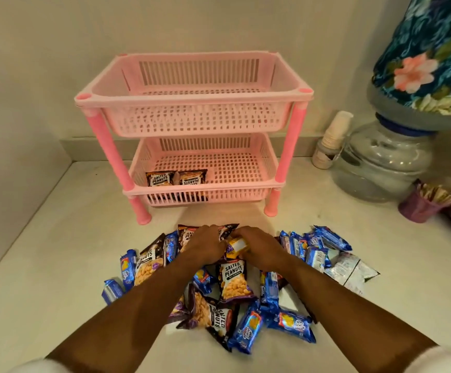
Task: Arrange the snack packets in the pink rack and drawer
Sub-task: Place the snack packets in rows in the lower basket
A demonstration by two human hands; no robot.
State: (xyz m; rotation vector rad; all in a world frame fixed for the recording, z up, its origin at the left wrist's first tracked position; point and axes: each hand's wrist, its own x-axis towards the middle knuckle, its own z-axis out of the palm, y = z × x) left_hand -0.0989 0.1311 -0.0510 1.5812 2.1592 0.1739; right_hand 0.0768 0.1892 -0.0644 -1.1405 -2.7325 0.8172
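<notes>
A pink two-tier rack (194,99) stands against the back wall. Its upper basket holds nothing; two salted peanut packets (176,178) lie at the front left of its lower basket (246,188). In front of the rack lies a pile of snack packets (232,281): black and purple peanut packets and blue biscuit packets (290,323). My left hand (205,243) and my right hand (259,250) meet over the far side of the pile. Together they hold a peanut packet (236,246), its yellow and white back showing between the fingers.
A water dispenser jar (380,162) with a floral cloth cover (429,55) stands at the right. A stack of paper cups (332,138) leans beside it. A purple cup of sticks (421,205) sits near the right edge. Walls close the left and back sides.
</notes>
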